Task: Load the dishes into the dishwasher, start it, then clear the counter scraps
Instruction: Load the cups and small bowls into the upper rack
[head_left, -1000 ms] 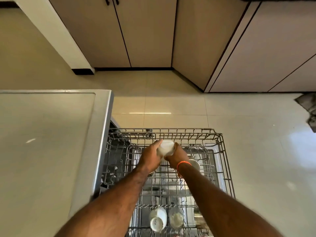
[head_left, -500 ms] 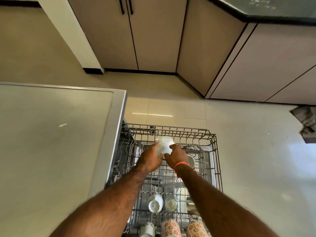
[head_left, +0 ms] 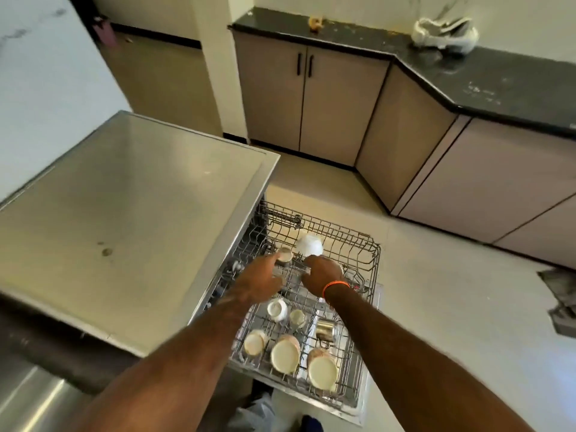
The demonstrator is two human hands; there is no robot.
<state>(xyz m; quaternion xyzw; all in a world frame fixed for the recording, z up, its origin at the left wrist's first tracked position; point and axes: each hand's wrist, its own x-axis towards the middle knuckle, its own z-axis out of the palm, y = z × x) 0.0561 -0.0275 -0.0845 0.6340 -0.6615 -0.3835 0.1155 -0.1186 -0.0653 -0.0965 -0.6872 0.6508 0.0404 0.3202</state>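
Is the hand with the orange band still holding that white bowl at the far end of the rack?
Apart. In the head view the right hand sits nearer the camera than the white bowl, which rests upside down in the rack; rack wire shows between them.

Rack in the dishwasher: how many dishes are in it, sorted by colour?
White: 2, a bowl and a cup
Metal: 2, cups
Cream or patterned: 3, cups
Clear: 1, a glass
Total: 8 that I can see. The hands may hide more.
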